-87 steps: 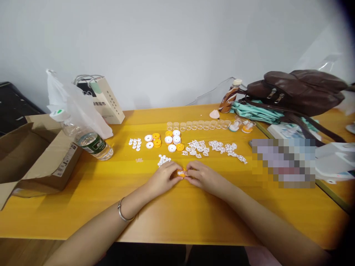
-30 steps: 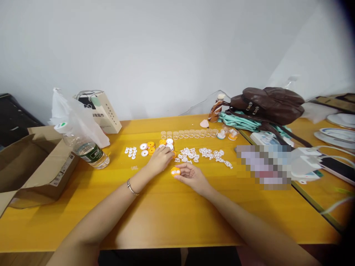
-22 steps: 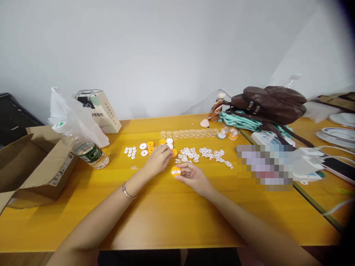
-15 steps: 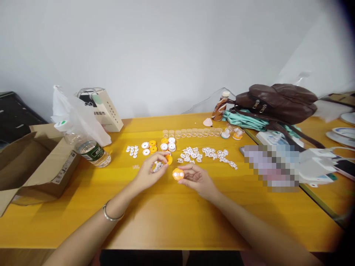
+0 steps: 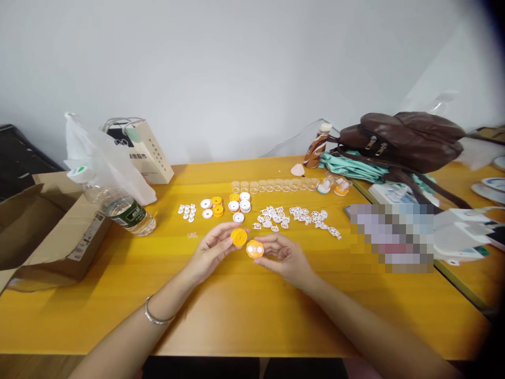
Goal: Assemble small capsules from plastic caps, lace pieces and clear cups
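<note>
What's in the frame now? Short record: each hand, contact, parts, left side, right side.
Left hand: the left hand holds an orange disc
Right hand: the right hand holds an orange round piece with white circles on its face
Contact: held pieces close together; touching or not, unclear
Parts: white lattice pieces, row of clear cups, white and orange discs
Left side: open cardboard box, water bottle
Right side: brown bag, teal cloth

So the desk (image 5: 256, 323) basically goes box (image 5: 51, 268) far left, water bottle (image 5: 128, 215) just right of it, discs (image 5: 245, 206) mid-desk behind the hands (image 5: 211, 254), lattice pieces (image 5: 275, 212) right of those, cups (image 5: 277, 186) lined up behind both, and a bag (image 5: 406, 141) back right with some cloth (image 5: 353, 167) in front.
</note>
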Tool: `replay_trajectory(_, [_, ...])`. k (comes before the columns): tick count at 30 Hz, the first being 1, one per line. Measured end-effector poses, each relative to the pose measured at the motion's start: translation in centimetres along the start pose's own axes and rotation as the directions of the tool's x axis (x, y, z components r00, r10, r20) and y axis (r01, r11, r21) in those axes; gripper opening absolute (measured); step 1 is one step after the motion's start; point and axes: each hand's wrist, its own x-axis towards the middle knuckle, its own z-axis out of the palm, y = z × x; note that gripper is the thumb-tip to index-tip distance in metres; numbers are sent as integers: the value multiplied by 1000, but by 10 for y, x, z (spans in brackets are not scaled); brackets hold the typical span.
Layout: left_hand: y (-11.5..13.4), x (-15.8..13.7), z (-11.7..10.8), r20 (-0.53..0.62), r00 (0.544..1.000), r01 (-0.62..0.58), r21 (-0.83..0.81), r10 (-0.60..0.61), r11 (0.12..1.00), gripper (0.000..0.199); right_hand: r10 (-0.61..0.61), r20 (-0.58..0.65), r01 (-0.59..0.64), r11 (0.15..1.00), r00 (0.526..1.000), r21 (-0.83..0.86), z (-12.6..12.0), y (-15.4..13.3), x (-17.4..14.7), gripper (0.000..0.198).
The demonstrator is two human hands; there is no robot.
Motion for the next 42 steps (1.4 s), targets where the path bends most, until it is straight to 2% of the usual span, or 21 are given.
replay_trajectory(9, [-6, -1, -5, -21, 999, 27, 101, -25, 994, 30, -61, -21, 59, 993, 998, -98, 2, 1, 0, 30])
replay_trajectory(17, [-5, 1, -3, 32, 997, -71, 299, 64, 952, 32, -49, -37, 43, 990, 998, -137, 0, 7, 1, 31])
replay_trajectory(22, [-7, 0, -1, 66, 996, -76, 343, 57, 936, 32, -47, -28, 42, 988, 998, -148, 2, 5, 1, 29])
replay_trajectory(32, [-6, -1, 0, -21, 997, -60, 442, 77, 895, 35, -40, -60, 29, 985, 997, -170, 1, 7, 1, 31])
replay_trajectory(42, [-7, -1, -1, 21, 997, -78, 498, 78, 864, 36, -65, -47, 56, 982, 997, -183, 2, 5, 0, 29])
